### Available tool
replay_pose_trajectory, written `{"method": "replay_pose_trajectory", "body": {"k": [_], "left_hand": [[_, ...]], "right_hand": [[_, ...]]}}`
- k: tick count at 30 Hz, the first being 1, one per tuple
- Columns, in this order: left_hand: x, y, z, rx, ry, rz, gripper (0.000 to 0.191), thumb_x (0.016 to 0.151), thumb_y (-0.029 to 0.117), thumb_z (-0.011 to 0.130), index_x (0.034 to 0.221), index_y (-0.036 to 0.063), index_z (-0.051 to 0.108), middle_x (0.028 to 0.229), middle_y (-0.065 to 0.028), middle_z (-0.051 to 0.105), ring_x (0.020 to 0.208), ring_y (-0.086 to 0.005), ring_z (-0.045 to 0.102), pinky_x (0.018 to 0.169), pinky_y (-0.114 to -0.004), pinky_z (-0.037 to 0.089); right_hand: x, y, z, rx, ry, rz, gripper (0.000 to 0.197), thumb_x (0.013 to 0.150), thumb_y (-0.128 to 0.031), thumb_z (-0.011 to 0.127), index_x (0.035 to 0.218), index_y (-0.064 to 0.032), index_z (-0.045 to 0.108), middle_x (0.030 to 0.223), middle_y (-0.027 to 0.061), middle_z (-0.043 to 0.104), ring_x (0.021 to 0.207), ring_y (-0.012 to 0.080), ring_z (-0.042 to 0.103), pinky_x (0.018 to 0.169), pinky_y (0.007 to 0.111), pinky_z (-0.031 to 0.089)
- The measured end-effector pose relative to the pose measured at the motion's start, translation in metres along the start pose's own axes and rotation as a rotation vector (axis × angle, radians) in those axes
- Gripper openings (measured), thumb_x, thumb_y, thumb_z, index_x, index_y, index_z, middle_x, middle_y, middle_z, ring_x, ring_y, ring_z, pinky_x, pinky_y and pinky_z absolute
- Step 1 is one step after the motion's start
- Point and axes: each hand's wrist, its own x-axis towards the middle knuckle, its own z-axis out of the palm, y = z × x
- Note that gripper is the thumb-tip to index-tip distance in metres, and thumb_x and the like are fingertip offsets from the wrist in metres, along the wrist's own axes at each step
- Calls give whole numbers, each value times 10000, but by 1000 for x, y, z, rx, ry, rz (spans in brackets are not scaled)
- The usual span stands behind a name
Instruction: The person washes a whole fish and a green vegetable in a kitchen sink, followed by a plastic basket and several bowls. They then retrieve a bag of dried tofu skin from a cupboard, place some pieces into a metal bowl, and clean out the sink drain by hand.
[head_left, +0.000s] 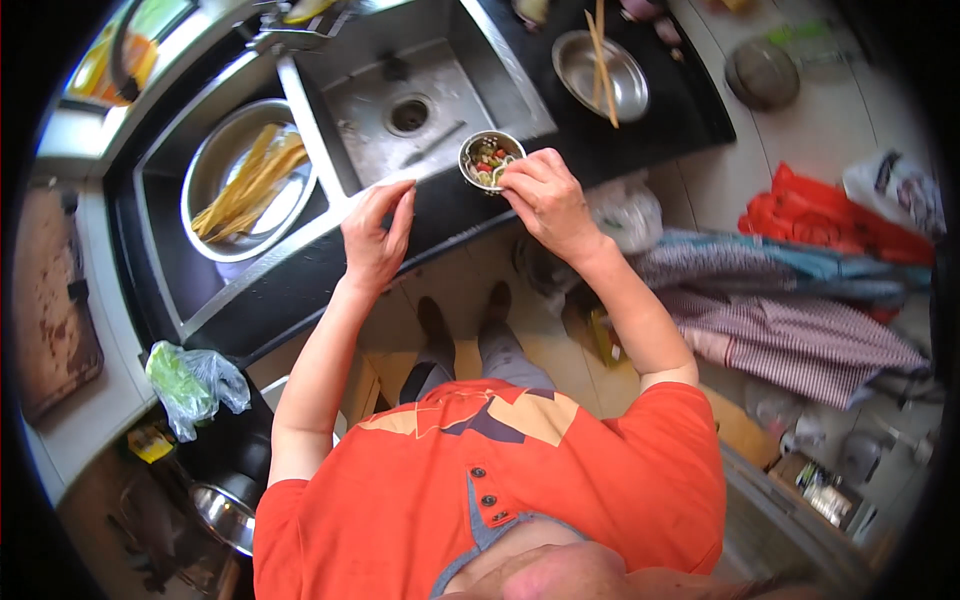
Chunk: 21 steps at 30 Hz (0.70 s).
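Observation:
My right hand (551, 202) pinches the near right rim of a small round metal strainer basket (465, 166). Red, green and pale food scraps (491, 161) lie inside it. The basket is over the black counter strip (442, 199), at the front edge of the double steel sink. Left of it, my left hand (379, 232) is raised over the sink's front rim, thumb and fingertips close together. Nothing shows between them, though something small could be hidden. In the left basin, a wide metal bowl (289, 217) holds long yellow strips (251, 184), apparently soaked tofu skin.
The right basin (367, 154) has a round drain (409, 115). Chopsticks (600, 67) lie across a metal bowl (634, 82) on the right counter. A plastic bag with greens (191, 382) is at the left. A checked cloth (802, 337) and red bag (817, 210) are on the right.

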Motion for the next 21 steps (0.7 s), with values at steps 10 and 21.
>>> {"method": "replay_pose_trajectory", "body": {"k": [10, 21], "left_hand": [[-194, 9, 142, -276, -517, -413, 158, 895, 108, 603, 1015, 17, 650, 810, -73, 653, 693, -140, 615, 639, -252, 495], [-309, -61, 280, -526, -519, -1096, 310, 949, 280, 551, 1099, 17, 614, 882, -52, 663, 697, -108, 609, 624, -236, 473]], "right_hand": [[-246, -4, -37, 312, -190, 378, 102, 745, -60, 678, 819, -27, 616, 837, 94, 612, 803, 281, 575, 724, 361, 476], [-410, 131, 64, 1046, -115, 1117, 154, 917, -187, 598, 865, -43, 614, 790, 37, 621, 606, 123, 564, 546, 271, 462]]}}
